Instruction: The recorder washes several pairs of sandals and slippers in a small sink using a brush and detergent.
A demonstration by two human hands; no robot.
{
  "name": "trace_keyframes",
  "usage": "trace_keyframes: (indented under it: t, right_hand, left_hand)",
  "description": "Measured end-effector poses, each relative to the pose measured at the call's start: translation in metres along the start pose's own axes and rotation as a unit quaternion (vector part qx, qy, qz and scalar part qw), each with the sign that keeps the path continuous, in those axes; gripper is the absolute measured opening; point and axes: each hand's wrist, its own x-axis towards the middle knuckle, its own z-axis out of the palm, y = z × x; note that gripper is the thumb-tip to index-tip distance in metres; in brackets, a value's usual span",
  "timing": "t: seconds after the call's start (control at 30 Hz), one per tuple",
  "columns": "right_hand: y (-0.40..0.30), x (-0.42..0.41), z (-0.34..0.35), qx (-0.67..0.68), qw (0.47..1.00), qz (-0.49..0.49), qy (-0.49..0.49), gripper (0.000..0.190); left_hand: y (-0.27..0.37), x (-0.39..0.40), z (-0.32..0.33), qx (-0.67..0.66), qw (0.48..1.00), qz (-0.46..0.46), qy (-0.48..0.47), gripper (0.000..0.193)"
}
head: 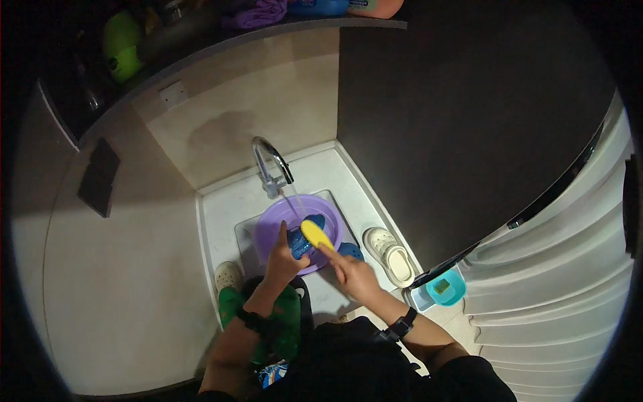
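A purple plastic basin (264, 226) sits in the white sink, under a chrome gooseneck faucet (274, 156) with a thin stream of water running down. Over the basin my left hand (284, 261) holds a blue clog shoe (299, 244). In my right hand (355, 276) is a yellow brush (315, 234), laid against the clog; its bristles are hidden. Another blue clog (350, 250) lies at the basin's lower right edge.
White clogs stand at the right (387, 254) and left (228, 276) of the sink area. A turquoise container (452, 294) is beside a white curtain (547, 301). Above, a dark shelf (301, 24) holds bottles and a purple cloth (258, 14).
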Motion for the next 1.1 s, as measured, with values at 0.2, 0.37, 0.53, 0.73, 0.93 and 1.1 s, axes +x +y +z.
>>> trace_keyframes:
  t: [0.2, 0.37, 0.53, 0.73, 0.93, 1.1]
  right_hand:
    - [0.014, 0.019, -0.012, -0.044, 0.992, -0.047, 0.108, 0.050]
    - [-0.013, -0.007, 0.006, -0.074, 0.991, -0.113, -0.007, 0.052]
    - [0.018, 0.024, -0.010, 0.015, 0.997, -0.006, 0.069, 0.043]
    - [0.010, 0.031, -0.021, 0.155, 0.984, 0.079, 0.041, 0.039]
    - [-0.006, 0.006, 0.006, 0.042, 0.995, -0.086, 0.018, 0.047]
    - [0.013, 0.036, -0.011, 0.040, 0.997, 0.059, 0.014, 0.042]
  left_hand:
    - [0.000, 0.003, 0.014, 0.013, 0.999, -0.015, 0.030, 0.095]
    - [-0.014, 0.005, 0.016, 0.022, 0.998, 0.026, 0.062, 0.096]
    - [0.017, 0.003, 0.001, -0.158, 0.973, -0.155, -0.062, 0.083]
    - [0.006, -0.001, 0.010, -0.441, 0.854, -0.260, -0.092, 0.065]
    - [0.009, 0.001, -0.002, -0.554, 0.787, -0.266, -0.051, 0.049]
    - [0.021, 0.004, -0.010, -0.608, 0.731, -0.282, -0.125, 0.051]
